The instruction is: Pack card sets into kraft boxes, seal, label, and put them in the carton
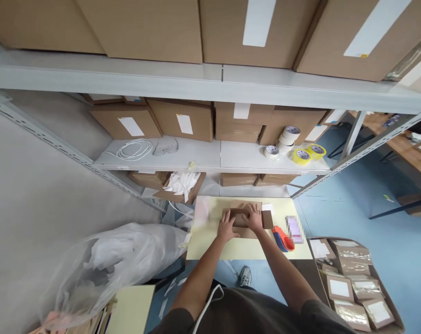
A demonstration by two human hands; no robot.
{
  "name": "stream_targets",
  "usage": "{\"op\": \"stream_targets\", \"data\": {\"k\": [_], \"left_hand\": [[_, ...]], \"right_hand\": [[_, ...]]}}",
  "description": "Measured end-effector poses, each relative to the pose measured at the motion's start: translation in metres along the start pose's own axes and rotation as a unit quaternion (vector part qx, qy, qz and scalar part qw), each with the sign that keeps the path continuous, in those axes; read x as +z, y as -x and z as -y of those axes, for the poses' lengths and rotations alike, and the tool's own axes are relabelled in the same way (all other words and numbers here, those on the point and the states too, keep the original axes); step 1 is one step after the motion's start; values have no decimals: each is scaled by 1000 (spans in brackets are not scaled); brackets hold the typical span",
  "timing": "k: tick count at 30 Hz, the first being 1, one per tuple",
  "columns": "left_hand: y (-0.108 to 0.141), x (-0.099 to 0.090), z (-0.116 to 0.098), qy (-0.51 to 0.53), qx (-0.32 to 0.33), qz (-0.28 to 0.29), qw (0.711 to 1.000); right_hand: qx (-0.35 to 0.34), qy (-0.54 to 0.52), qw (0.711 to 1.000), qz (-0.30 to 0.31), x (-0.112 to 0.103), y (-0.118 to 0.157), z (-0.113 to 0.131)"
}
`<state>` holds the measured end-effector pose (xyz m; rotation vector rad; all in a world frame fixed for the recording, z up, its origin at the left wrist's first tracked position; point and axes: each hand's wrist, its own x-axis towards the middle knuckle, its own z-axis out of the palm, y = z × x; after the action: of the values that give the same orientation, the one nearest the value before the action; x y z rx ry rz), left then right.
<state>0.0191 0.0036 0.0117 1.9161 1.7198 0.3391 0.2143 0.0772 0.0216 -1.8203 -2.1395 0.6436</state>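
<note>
Looks to me like you're at the flap-folding step with that small brown carton (239,221). It's lying on the pale yellow table (205,246), about midway left to right and toward the far side, with flaps splayed out at the far, near and right edges. Your left hand (226,227) is on its left end and your right hand (253,218) is toward the right, just beside the right flap (267,220). Fingers on both look spread, not clenched, but they're pretty small from up here, so I can't tell if you're pinching the cardboard or just pressing on it. I'd say the next move calls for one hand steadying the walls while the other works a flap. Watch the orange-and-blue item (283,240) near right, it's close to your right forearm.
</note>
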Motion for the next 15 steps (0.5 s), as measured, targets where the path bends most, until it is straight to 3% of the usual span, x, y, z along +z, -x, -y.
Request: {"op": "stream_targets", "data": {"k": [4, 8, 12, 15], "left_hand": [[-7, -19, 45, 64, 32, -84, 994], [-18, -39, 116, 129, -48, -172, 975], [-29, -48, 187, 194, -159, -143, 957], [-33, -46, 225, 228, -210, -96, 946]], "right_hand": [[-49, -115, 991, -44, 48, -11, 61], [-77, -129, 988, 23, 101, -38, 118], [-23, -96, 984, 151, 151, -59, 151], [43, -62, 973, 216, 184, -64, 161]]}}
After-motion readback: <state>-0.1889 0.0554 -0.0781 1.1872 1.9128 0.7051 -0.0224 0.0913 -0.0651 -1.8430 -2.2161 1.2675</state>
